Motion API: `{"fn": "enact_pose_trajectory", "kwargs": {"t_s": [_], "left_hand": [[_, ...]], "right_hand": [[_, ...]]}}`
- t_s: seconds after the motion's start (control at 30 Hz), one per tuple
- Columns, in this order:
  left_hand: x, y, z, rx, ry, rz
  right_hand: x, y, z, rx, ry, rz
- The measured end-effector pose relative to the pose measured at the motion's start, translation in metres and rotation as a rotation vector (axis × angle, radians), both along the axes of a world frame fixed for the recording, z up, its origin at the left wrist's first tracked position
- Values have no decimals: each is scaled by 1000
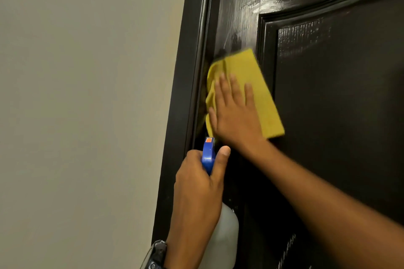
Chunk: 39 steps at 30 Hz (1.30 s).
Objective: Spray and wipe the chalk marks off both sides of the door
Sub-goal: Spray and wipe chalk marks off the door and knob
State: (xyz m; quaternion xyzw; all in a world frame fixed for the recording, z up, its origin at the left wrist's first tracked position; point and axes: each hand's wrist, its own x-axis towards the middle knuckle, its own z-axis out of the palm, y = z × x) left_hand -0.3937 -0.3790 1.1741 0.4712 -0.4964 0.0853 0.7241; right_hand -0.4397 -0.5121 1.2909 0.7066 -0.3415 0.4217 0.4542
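A dark glossy wooden door (328, 94) fills the right side of the view, wet and shiny near its top. My right hand (234, 111) presses a folded yellow cloth (258, 85) flat against the door's left stile, fingers straight and spread. My left hand (196, 185) grips a spray bottle (225, 236) with a blue trigger head (208, 155), held just below the cloth and close to the door edge. Faint white chalk marks (288, 247) show low on the door, at the bottom of the view.
The black door frame (188, 72) runs up the left of the door. A plain beige wall (87, 94) fills the left half of the view. A watch (156, 255) sits on my left wrist.
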Motion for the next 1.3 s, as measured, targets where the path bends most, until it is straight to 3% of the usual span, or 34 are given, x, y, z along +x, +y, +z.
{"fn": "enact_pose_trajectory", "kwargs": {"t_s": [0.07,0.13,0.2,0.43,0.57,0.7,0.9,0.97,1.07,1.23,1.3], "left_hand": [[1,4,4,11,-11,-15],[2,6,7,52,-36,-23],[4,6,11,72,-58,-17],[12,-6,23,192,-115,-37],[18,-17,33,284,-163,-38],[13,-23,39,264,-157,-16],[0,-17,56,114,-126,-43],[-2,-14,63,86,-144,-70],[-3,-14,69,62,-163,-69],[8,-23,72,51,-129,-100],[12,-24,72,46,-141,-88]], "right_hand": [[-8,3,-76,11,50,32],[-20,2,-112,37,109,60],[-21,-4,-84,32,127,62],[-9,-2,165,-2,120,-32],[-5,4,255,-2,56,-41],[0,4,243,-7,-34,-9],[-10,-5,76,-45,69,66],[-19,-7,61,-2,140,33],[-19,0,109,10,167,5],[-2,9,251,36,49,-43],[1,11,269,36,48,-47]]}}
